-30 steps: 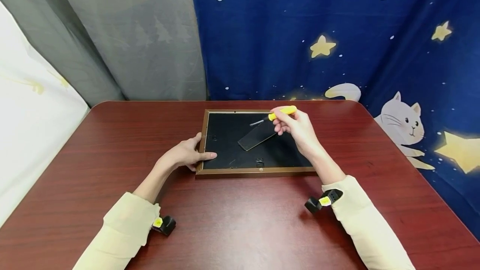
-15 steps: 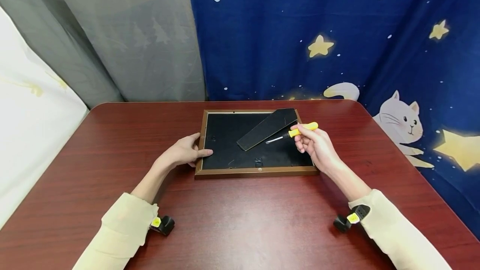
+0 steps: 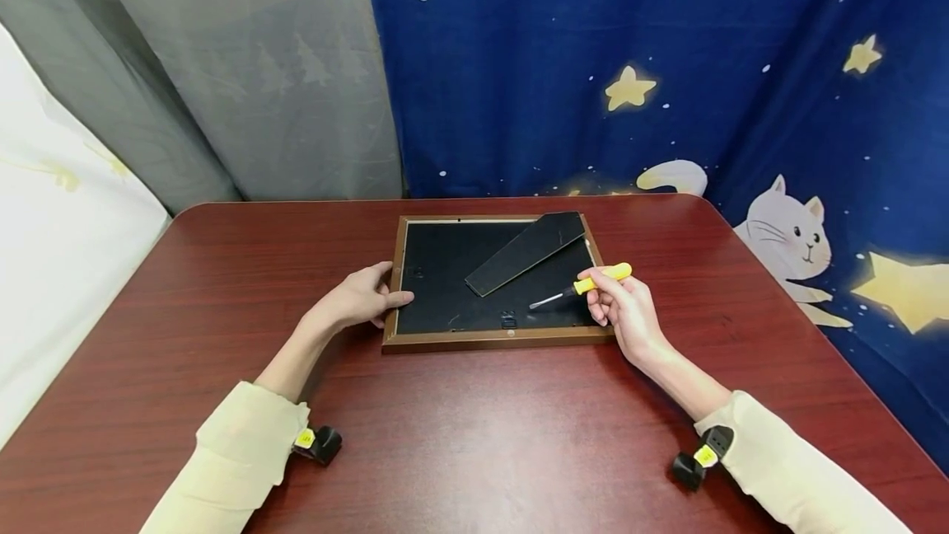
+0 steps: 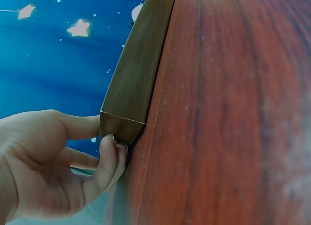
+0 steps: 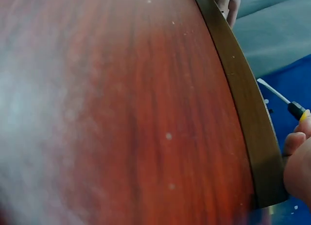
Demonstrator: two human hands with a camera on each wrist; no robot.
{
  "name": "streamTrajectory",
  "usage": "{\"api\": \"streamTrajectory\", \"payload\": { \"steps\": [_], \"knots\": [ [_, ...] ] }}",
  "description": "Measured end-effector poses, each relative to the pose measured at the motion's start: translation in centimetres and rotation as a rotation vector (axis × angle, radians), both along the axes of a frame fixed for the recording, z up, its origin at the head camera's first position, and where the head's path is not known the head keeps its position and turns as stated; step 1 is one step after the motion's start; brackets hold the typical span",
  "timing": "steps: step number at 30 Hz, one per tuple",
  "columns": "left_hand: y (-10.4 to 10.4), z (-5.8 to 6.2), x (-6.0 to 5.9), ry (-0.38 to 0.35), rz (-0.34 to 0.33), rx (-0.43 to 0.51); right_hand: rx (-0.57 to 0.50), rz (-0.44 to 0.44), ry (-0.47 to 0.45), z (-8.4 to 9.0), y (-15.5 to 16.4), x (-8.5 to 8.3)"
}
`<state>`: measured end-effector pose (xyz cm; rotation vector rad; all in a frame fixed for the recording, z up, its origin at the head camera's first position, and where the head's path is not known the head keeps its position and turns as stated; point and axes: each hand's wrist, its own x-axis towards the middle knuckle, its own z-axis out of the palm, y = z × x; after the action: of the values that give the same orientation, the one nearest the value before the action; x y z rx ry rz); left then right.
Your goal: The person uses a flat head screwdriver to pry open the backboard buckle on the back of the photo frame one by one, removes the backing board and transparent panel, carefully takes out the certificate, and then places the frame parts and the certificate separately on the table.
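Note:
A brown picture frame [image 3: 445, 342] lies face down on the table, its black backing [image 3: 437, 270] upward. On that backing a black easel stand [image 3: 526, 252] slants toward the far right. My left hand [image 3: 361, 297] grips the frame's left edge, thumb over the top; in the left wrist view the left hand [image 4: 63, 162] has its fingers at the frame's corner. My right hand [image 3: 628, 310] pinches a yellow-handled screwdriver [image 3: 604, 279] over the frame's right part. The screwdriver's tip points left, close over the backing near a small metal hanger [image 3: 508, 320].
The frame sits on a reddish-brown wooden table [image 3: 474, 435], toward its far edge. Behind the table hang a grey curtain [image 3: 296, 64] and a blue curtain [image 3: 519, 64] with stars and a cat. A black camera is worn on each wrist.
My right hand has moved right and toward me with the screwdriver, uncovering the easel stand's far end. The screwdriver tip has come down near the frame's front edge. My left hand keeps its grip.

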<state>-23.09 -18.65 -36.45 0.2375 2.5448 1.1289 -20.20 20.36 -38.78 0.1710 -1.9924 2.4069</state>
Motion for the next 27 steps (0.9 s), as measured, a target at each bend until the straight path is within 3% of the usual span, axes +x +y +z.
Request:
{"api": "streamTrajectory", "payload": {
  "steps": [6,11,18,22,27],
  "knots": [
    [0.2,0.2,0.4,-0.01,-0.018,-0.059,-0.022,-0.015,-0.012,-0.2,0.1,-0.7],
    [1.0,0.3,1.5,-0.02,-0.031,-0.073,-0.07,0.012,-0.013,-0.2,1.4,-2.3],
    [1.9,0.9,3.1,-0.117,-0.054,-0.031,-0.11,0.021,-0.025,0.2,3.3,-4.7],
    [1.5,1.0,2.6,-0.106,-0.03,-0.017,-0.098,0.007,-0.077,0.8,3.0,-4.6],
    [0.7,1.0,0.9,-0.063,-0.002,-0.032,-0.096,0.011,-0.143,1.3,1.3,-3.2]
  ]
}}
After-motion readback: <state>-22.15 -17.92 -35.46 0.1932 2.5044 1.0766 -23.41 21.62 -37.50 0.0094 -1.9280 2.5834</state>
